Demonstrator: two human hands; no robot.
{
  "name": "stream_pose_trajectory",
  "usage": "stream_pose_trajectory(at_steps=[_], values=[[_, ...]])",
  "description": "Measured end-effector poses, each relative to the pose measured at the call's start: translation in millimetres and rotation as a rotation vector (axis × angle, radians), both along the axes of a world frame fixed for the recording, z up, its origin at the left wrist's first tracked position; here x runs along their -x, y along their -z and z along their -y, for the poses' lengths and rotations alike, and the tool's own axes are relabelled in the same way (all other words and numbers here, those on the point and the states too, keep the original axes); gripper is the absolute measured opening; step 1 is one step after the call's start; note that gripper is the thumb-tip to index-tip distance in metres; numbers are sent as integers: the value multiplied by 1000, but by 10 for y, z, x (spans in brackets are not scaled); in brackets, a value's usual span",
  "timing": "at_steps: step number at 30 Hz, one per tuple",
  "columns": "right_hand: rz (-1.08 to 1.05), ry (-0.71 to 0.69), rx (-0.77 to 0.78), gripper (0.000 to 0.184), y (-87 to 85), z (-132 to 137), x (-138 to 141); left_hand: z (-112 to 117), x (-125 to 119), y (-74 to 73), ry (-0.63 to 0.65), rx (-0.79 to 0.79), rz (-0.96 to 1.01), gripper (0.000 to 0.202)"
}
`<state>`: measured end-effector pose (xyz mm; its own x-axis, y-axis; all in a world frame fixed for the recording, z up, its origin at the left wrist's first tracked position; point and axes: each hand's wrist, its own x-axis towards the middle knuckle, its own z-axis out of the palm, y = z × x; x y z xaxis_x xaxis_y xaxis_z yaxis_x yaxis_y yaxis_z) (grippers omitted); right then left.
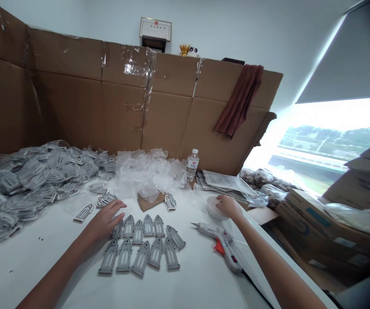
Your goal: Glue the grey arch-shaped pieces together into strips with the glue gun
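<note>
My left hand rests low over the table, fingers spread, beside the upper row of small grey arched window-shaped pieces. It partly covers the leftmost one; whether it touches that piece I cannot tell. A second row of the same pieces lies nearer to me. At the right, my right hand reaches into a translucent plastic bowl, its fingers bent together and their tips partly hidden. What they pinch, if anything, is not visible. A grey glue gun with an orange trigger lies just in front of the bowl.
Bagged grey pieces heap up at the left. Crumpled clear bags and a water bottle stand before a tall cardboard wall. The glue gun's black cord runs off the near edge. Cardboard boxes stand at the right.
</note>
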<state>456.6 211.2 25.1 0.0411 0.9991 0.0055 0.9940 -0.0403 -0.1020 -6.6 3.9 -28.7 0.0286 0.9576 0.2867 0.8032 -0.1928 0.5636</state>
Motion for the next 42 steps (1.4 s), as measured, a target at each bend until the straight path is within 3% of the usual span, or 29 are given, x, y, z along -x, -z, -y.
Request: stream_pose_trajectory(at_steps=[8,21,31,36,42], values=[[-118,65,-25,35,-69,76,-18,6,-4,-8,13,6,-8,44],[-637,148,-62,34,-67,-17,-140,-8,13,56,23,-34,-40,44],[-822,216,-97,33,-144,37,-157,-14,-3,64,45,-52,-37,43],[-947,257,-209,33,-182,53,-104,-3,-13,46,38,-41,14,43],[-1178,256,-264,33,-397,264,199,16,-99,-13,69,-1,180,44]])
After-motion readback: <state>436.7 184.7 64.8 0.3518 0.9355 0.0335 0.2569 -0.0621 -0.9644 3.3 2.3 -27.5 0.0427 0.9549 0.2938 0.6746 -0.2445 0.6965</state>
